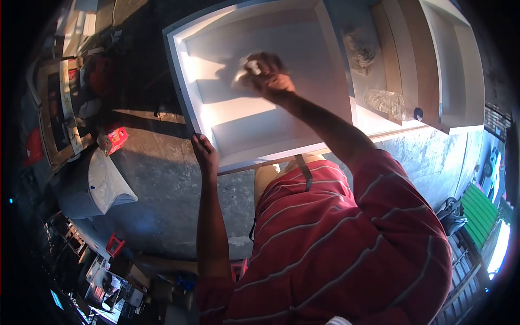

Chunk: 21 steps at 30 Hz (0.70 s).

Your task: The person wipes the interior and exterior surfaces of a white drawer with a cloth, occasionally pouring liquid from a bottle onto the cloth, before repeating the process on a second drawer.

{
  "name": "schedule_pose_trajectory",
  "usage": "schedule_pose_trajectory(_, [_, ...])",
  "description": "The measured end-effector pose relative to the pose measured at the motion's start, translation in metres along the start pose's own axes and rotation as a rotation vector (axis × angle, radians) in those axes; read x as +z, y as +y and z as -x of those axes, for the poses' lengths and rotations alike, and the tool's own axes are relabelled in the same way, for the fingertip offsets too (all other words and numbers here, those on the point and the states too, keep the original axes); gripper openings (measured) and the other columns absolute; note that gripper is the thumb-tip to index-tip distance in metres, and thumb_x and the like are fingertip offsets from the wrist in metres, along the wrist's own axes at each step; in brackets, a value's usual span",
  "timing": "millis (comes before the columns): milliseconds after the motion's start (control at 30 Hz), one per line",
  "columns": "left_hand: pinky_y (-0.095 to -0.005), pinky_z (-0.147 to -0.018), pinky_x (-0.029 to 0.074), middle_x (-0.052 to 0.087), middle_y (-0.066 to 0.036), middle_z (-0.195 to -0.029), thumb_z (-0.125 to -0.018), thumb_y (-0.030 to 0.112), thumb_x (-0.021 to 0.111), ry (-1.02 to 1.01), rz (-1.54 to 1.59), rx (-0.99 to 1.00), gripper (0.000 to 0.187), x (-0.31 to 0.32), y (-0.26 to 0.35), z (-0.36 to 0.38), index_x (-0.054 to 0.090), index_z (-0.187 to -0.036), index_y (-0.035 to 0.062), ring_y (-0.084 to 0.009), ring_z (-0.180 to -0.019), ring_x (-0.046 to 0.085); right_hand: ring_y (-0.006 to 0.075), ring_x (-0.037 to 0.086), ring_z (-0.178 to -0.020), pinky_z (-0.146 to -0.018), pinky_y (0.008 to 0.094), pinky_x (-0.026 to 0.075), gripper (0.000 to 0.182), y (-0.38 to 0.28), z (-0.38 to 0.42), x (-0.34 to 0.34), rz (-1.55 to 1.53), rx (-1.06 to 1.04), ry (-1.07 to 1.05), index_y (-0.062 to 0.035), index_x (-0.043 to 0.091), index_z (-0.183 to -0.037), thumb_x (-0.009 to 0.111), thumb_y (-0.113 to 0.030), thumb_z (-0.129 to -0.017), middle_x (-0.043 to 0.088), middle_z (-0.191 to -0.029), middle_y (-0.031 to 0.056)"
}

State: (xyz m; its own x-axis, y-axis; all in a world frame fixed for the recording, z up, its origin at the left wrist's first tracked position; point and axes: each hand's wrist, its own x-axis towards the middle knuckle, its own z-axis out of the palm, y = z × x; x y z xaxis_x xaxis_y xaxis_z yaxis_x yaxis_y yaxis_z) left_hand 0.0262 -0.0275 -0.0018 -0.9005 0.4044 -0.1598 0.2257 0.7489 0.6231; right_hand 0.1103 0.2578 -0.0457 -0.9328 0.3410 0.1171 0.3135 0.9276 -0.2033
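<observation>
A shallow white box with raised sides (254, 161), like a drawer or cabinet carcass, lies in front of me with its inside facing up. My right hand (272, 76) is over its inner panel, closed on a crumpled white cloth (244, 77). The hand is slightly blurred, and part of the cloth is hidden under the fingers. At the near left corner, my left hand (206, 153) grips the box's side wall, fingers bent over the edge. Sunlight and shadow fall across the inside.
Right of the box lie a clear plastic bottle (385, 103) with a dark cap and a crumpled whitish bundle (360, 52). Another white box-like piece (457, 70) stands beyond. On the floor at left are a red packet (115, 140), a pale sack (108, 184) and a wooden frame (69, 108).
</observation>
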Motion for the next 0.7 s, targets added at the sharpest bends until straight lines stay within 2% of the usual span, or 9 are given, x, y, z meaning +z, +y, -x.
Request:
schedule_pose_trajectory(33, [-0.0463, -0.096, 0.037, 0.042, -0.035, -0.125, -0.1, 0.035, 0.033, -0.006, -0.017, -0.001, 0.055, -0.001, -0.001, 0.001, 0.034, -0.13, -0.0109, -0.0484, -0.115, 0.043, 0.0274, 0.022, -0.139, -0.112, 0.0479, 0.019, 0.046, -0.032, -0.005, -0.023, -0.107, -0.045, -0.235, -0.026, 0.039, -0.139, 0.04, -0.04, -0.095, 0.028, -0.148, 0.0095])
schedule_pose_trajectory(133, [-0.0467, -0.094, 0.038, 0.044, -0.035, -0.122, -0.1, 0.034, 0.034, 0.023, -0.015, 0.039, 0.054, 0.004, -0.007, -0.002, 0.035, -0.128, -0.0116, -0.0487, -0.112, 0.045, 0.0248, 0.021, -0.14, -0.114, 0.0478, 0.015, 0.045, -0.049, 0.002, -0.013, -0.237, -0.219, -0.25, -0.0273, 0.044, -0.136, 0.045, -0.043, -0.093, 0.024, -0.15, 0.0072])
schedule_pose_trajectory(167, [-0.0467, -0.094, 0.038, 0.044, -0.035, -0.121, -0.1, 0.034, 0.034, 0.031, -0.028, 0.037, 0.054, 0.003, -0.007, -0.001, 0.035, -0.128, -0.0119, -0.0487, -0.112, 0.045, 0.0256, 0.024, -0.139, -0.114, 0.0492, 0.014, 0.041, -0.036, -0.001, -0.009, -0.231, -0.125, -0.102, -0.0291, 0.052, -0.129, 0.049, -0.043, -0.09, 0.028, -0.149, 0.0036])
schedule_pose_trajectory(300, [-0.0464, -0.095, 0.037, 0.044, -0.035, -0.122, -0.1, 0.034, 0.033, 0.036, -0.027, 0.009, 0.055, 0.001, -0.002, 0.002, 0.036, -0.127, -0.0127, -0.0485, -0.113, 0.044, 0.0319, 0.035, -0.127, -0.104, 0.0507, 0.027, 0.028, 0.082, -0.031, -0.052, -0.151, 0.179, 0.337, -0.0102, 0.065, -0.103, 0.053, -0.021, -0.08, 0.047, -0.131, 0.0121])
schedule_pose_trajectory(367, [-0.046, -0.096, 0.037, 0.044, -0.035, -0.123, -0.1, 0.035, 0.034, 0.025, -0.01, -0.007, 0.055, -0.001, -0.003, 0.001, 0.036, -0.128, -0.0129, -0.0482, -0.114, 0.044, 0.0356, 0.041, -0.123, -0.101, 0.0443, 0.035, 0.034, 0.129, -0.044, -0.029, -0.061, 0.362, 0.44, -0.0058, 0.06, -0.114, 0.05, -0.017, -0.083, 0.048, -0.128, 0.0174])
schedule_pose_trajectory(467, [-0.0454, -0.097, 0.037, 0.043, -0.035, -0.126, -0.1, 0.036, 0.035, 0.014, 0.005, -0.023, 0.057, 0.001, -0.008, 0.003, 0.035, -0.129, -0.0131, -0.0477, -0.116, 0.043, 0.0351, 0.043, -0.122, -0.101, 0.0416, 0.038, 0.039, 0.094, -0.066, -0.023, 0.175, 0.435, 0.371, -0.0067, 0.055, -0.123, 0.048, -0.018, -0.087, 0.047, -0.129, 0.0166])
schedule_pose_trajectory(533, [-0.045, -0.098, 0.037, 0.042, -0.035, -0.127, -0.099, 0.036, 0.035, 0.023, -0.005, -0.008, 0.057, 0.003, -0.007, -0.004, 0.035, -0.129, -0.0131, -0.0474, -0.117, 0.043, 0.0332, 0.044, -0.122, -0.101, 0.0444, 0.037, 0.04, 0.071, -0.07, -0.02, -0.192, 0.142, 0.224, -0.0096, 0.054, -0.126, 0.05, -0.018, -0.087, 0.047, -0.13, 0.0153])
schedule_pose_trajectory(567, [-0.0438, -0.098, 0.037, 0.044, -0.034, -0.125, -0.099, 0.038, 0.035, 0.019, 0.016, -0.027, 0.057, 0.003, -0.008, -0.001, 0.035, -0.13, -0.0107, -0.0464, -0.116, 0.045, 0.0324, 0.05, -0.115, -0.097, 0.0422, 0.042, 0.039, 0.055, -0.063, -0.01, -0.144, 0.159, 0.37, -0.0109, 0.058, -0.117, 0.058, -0.007, -0.079, 0.052, -0.125, 0.013])
schedule_pose_trajectory(700, [-0.0435, -0.1, 0.034, 0.045, -0.029, -0.125, -0.098, 0.036, 0.038, 0.0, 0.086, 0.027, 0.053, -0.006, -0.006, -0.002, 0.038, -0.129, -0.0079, -0.0421, -0.118, 0.043, 0.0328, 0.054, -0.11, -0.092, 0.0437, 0.044, 0.033, 0.082, -0.065, -0.005, -0.295, 0.367, 0.546, -0.0105, 0.059, -0.112, 0.059, -0.009, -0.078, 0.057, -0.117, 0.0128])
